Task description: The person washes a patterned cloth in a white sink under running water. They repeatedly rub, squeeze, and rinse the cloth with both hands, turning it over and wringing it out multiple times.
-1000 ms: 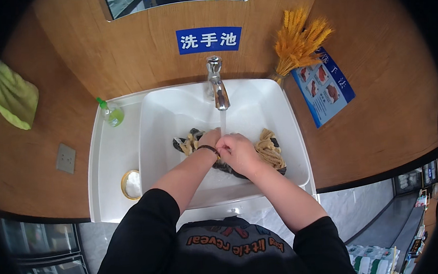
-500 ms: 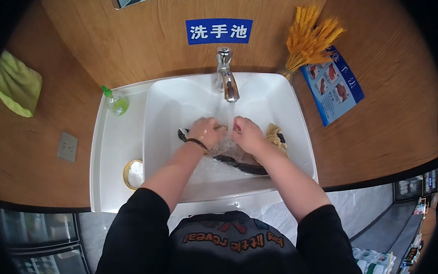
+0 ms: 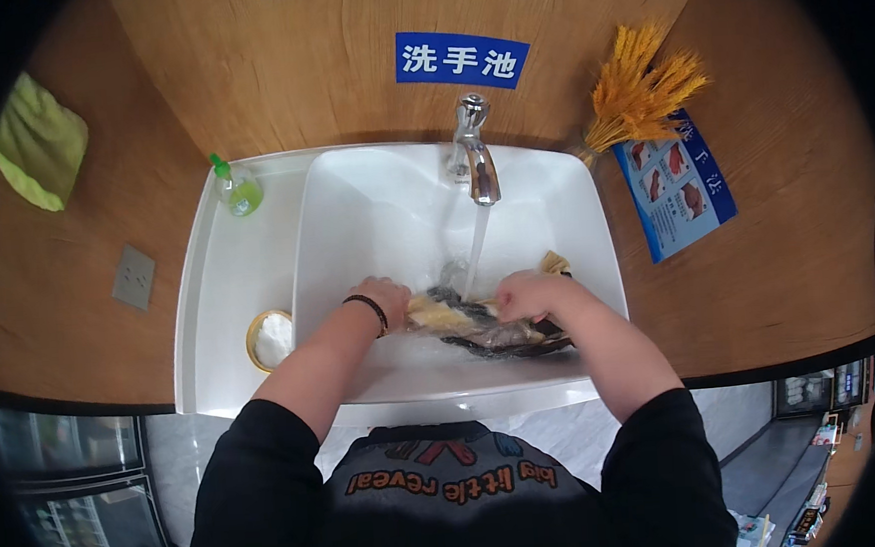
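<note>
Left hand (image 3: 387, 299): its grip was clenched on the left end of the wet cloth (image 3: 481, 323).
Right hand (image 3: 527, 294): its grip was clenched on the cloth's right part.
Cloth: dark and tan, bunched low in the white sink (image 3: 384, 217), near its front wall, between both hands.
Water: a stream ran from the chrome tap (image 3: 474, 151) onto the cloth.
Left ledge: a green soap bottle (image 3: 235, 189) stood far, a round dish (image 3: 270, 339) near.
Wall: wheat stalks (image 3: 639, 96) stood to the right.
</note>
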Demonstrator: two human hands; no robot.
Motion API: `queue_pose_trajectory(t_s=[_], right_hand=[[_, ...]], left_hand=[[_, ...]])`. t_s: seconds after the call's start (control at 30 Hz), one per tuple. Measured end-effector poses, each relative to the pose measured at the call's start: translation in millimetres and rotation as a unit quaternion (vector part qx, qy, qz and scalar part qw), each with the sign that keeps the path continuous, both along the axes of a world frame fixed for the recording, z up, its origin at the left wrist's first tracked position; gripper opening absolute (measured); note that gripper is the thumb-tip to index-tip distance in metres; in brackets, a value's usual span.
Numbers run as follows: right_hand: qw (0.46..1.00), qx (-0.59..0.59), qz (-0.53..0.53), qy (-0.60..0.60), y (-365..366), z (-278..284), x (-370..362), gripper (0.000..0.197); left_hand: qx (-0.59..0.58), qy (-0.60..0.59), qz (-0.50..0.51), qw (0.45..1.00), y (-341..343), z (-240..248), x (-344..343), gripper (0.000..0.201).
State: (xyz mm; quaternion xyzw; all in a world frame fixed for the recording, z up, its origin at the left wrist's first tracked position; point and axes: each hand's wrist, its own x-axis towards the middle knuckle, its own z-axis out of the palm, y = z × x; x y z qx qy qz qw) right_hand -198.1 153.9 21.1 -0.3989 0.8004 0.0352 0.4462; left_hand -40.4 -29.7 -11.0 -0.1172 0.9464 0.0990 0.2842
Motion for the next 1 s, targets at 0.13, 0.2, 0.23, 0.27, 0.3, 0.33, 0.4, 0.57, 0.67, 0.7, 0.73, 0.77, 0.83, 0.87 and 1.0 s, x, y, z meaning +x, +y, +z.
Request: queue_pose_trajectory(t_s=[0.13,0.2,0.23,0.27,0.3,0.33,0.4,0.57,0.67,0.7,0.73,0.77,0.83,0.87,1.0], right_hand=[[0.968,0.005,0.023,0.251,8,-32,-36,0.026],[0.927,-0.105,-0.114,0.342,-8,-33,-30,0.03],[0.928,-0.118,-0.084,0.342,-18,-26,-20,0.033],[0.929,-0.131,-0.053,0.343,-26,-19,-6,0.035],[0.927,-0.141,-0.028,0.345,-28,-16,4,0.038],[0.93,-0.139,-0.008,0.341,-29,-25,9,0.038],[0.933,-0.137,0.035,0.331,-31,-43,17,0.038],[0.967,-0.203,0.044,0.15,-36,-34,13,0.034],[0.891,-0.436,-0.123,0.03,-21,-44,-22,0.024],[0.889,-0.425,-0.171,0.004,-19,-44,-25,0.024],[0.884,-0.413,-0.217,-0.022,-19,-33,-24,0.024],[0.876,-0.401,-0.263,-0.047,-19,-21,-23,0.024],[0.879,-0.395,-0.265,-0.03,-21,-9,-23,0.027],[0.88,-0.403,-0.25,-0.003,-23,-12,-27,0.028],[0.923,-0.329,-0.14,0.146,-30,-21,-26,0.033]], left_hand=[[0.014,0.041,0.112,0.993,1,7,-9,0.027],[0.051,0.188,0.242,0.95,-3,1,-4,0.028],[0.067,0.26,0.308,0.913,-7,-5,2,0.028],[0.05,0.331,0.329,0.883,-12,-22,6,0.037],[0.047,0.317,0.313,0.894,-10,-23,6,0.04],[0.044,0.303,0.296,0.905,-7,-22,5,0.043],[0.026,0.265,0.258,0.929,2,-18,5,0.047],[0.01,0.158,0.175,0.972,13,-14,7,0.045],[0.044,0.237,0.148,0.959,3,-32,-4,0.035],[0.154,0.227,0.202,0.94,-1,-28,-6,0.032],[0.26,0.216,0.253,0.906,-6,-16,-6,0.029],[0.363,0.202,0.3,0.858,-10,-10,-5,0.027],[0.51,0.253,0.364,0.737,-15,-11,-7,0.025],[0.585,0.266,0.397,0.655,-17,-12,-7,0.026],[0.677,0.257,0.457,0.516,-23,-5,-7,0.027]])
